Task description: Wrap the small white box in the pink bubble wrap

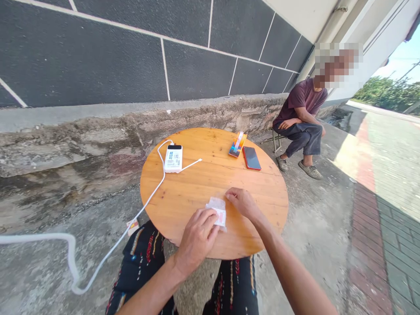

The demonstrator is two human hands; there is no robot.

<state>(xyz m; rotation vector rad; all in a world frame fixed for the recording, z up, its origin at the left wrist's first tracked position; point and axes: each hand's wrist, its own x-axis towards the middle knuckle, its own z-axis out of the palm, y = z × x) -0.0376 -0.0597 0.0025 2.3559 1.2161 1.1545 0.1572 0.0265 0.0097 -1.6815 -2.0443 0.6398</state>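
Near the front of the round wooden table [210,183] lies a small white packet in clear plastic wrap [221,215]. My left hand [199,232] holds the packet at its left edge, thumb and fingers pressed together on it. To the right of the packet's upper end, my right hand [243,202] is closed with its thumb and index finger together; whether anything thin is between them is too small to tell. The clear wrap sticks out beyond the top and bottom of the packet.
A white power bank [173,159] with a white cable [147,202] sits at the back left. An orange and blue box [237,147] and a red-edged phone [252,158] lie at the back right. A person [303,107] sits beyond, beside the wall.
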